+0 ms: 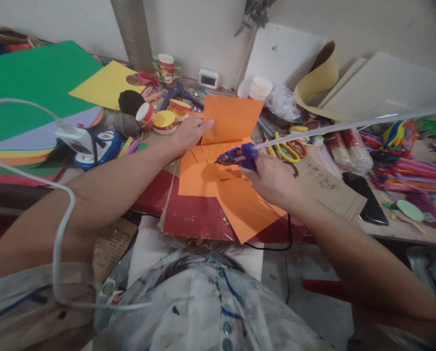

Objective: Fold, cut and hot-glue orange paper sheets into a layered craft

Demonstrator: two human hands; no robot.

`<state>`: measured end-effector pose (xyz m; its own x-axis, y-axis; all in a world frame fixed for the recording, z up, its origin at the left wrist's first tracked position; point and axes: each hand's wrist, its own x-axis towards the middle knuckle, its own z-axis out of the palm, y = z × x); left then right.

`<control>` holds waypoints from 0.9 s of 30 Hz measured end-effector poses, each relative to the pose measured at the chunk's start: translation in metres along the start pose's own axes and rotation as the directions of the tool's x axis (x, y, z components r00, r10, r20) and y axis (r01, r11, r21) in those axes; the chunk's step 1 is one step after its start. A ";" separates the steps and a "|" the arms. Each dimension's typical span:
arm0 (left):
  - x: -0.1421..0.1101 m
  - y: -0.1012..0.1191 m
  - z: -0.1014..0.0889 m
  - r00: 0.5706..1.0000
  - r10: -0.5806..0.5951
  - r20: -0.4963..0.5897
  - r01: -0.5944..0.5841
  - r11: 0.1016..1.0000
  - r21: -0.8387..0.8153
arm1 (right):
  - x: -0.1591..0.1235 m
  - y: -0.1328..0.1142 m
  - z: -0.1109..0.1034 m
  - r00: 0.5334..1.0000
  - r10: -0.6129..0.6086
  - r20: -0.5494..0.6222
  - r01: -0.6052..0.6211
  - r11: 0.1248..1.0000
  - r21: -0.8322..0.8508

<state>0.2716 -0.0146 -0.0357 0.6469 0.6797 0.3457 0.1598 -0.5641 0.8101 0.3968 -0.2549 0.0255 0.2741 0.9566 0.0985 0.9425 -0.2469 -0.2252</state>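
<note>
No words, brands or numbers can be read. Dark marks on the brown cardboard (344,195) at right are too blurred to make out, as are those on the cardboard piece (111,246) at near left. The white digital clock's (208,79) display, far side, is illegible.

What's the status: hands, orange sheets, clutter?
Right hand gripping purple glue gun, nozzle over flat orange sheets. Left hand at left edge of raised orange sheet. Yellow-topped cup close beside left hand.
</note>
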 end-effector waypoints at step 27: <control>0.001 -0.004 0.000 1.000 -0.005 0.026 0.004 1.000 0.014 | -0.039 0.020 -0.020 0.995 0.102 -0.004 -0.102 0.995 -0.019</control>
<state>0.2717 -0.0116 -0.0381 0.6655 0.6698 0.3293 0.1727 -0.5674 0.8051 0.4090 -0.3003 0.0368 0.3695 0.9259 0.0788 0.9131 -0.3461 -0.2155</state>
